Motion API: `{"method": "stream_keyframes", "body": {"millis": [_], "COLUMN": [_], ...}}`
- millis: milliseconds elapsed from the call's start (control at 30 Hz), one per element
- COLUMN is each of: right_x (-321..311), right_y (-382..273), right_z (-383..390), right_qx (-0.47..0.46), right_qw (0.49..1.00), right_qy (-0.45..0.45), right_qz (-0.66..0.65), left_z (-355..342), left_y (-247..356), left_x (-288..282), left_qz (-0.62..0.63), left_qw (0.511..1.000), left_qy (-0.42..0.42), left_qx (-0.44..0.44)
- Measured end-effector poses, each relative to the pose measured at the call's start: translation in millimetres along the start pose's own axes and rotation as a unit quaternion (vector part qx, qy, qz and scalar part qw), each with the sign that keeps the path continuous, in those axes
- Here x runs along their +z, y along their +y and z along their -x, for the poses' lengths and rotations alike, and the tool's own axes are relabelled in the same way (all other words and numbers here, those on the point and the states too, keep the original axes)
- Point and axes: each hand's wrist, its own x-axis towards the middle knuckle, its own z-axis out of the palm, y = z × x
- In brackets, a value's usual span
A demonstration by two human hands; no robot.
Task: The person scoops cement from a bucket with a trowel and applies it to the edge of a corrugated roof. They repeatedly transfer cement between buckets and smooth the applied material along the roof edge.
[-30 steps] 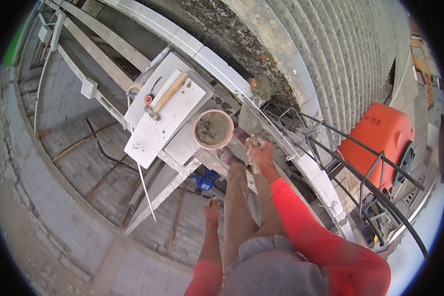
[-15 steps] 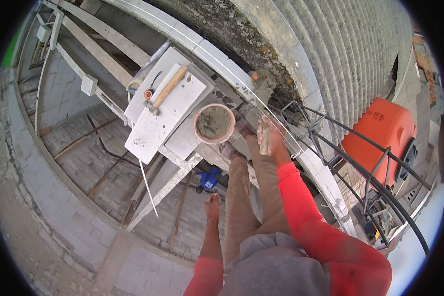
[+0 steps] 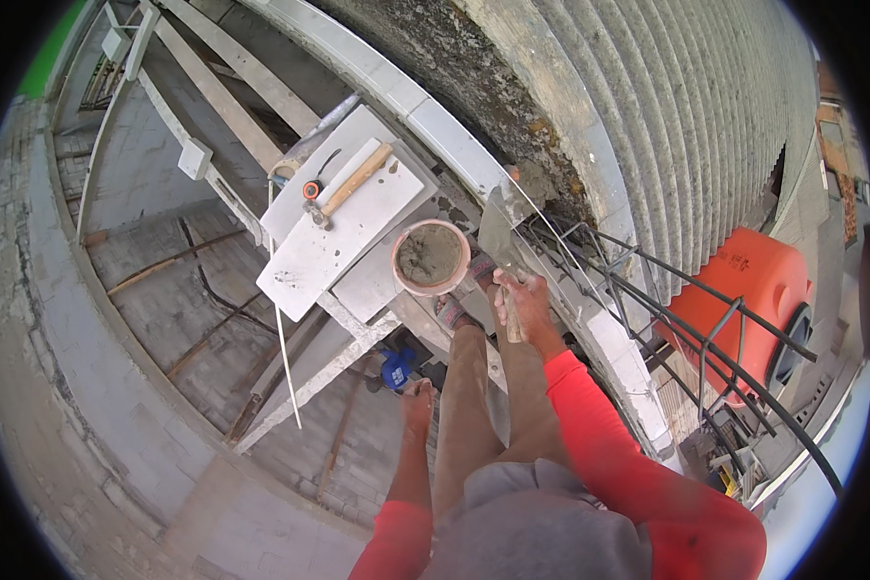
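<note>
My right hand [image 3: 523, 302] is wrapped around the wooden handle of a trowel [image 3: 496, 230]. Its grey, mortar-smeared blade points away from me, beside the block wall's edge. Left of that blade stands a round bucket [image 3: 430, 224] with wet grey mortar [image 3: 429, 255] in it. My left hand [image 3: 418, 404] hangs low beside my left leg, fingers curled in, with nothing visible in them. On pale blocks [image 3: 304, 261] beyond the bucket lie a wooden-handled hammer [image 3: 358, 180] and a small round orange-and-black tool [image 3: 311, 189].
A rebar cage [image 3: 672, 307] juts out along the wall on my right, near an orange tank [image 3: 739, 300] and a corrugated roof [image 3: 672, 126]. A thin string [image 3: 563, 234] runs by the wall. Far below on the left, a person in blue [image 3: 396, 368] is at floor level.
The whole view has shifted slightly. My right hand has turned the trowel, so its blade now shows beyond the fingers. My left hand stays low and curled.
</note>
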Motion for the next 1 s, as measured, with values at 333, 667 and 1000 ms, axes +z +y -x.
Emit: {"method": "stream_keyframes", "body": {"millis": [333, 667, 1000], "right_x": [13, 51, 77], "right_y": [58, 102, -8], "right_z": [-59, -52, 104], "right_qx": [0.059, -0.010, -0.137], "right_qw": [0.938, 0.747, 0.827], "right_qy": [0.031, -0.071, -0.143], "right_qz": [0.339, 0.661, 0.526], "left_z": [19, 30, 16], "left_y": [9, -83, -33], "left_x": [0, -23, -57], "left_qz": [0.033, 0.069, 0.003], "left_qw": [0.999, 0.994, 0.994], "left_qy": [0.012, 0.073, 0.098], "left_qx": [0.000, -0.043, 0.051]}}
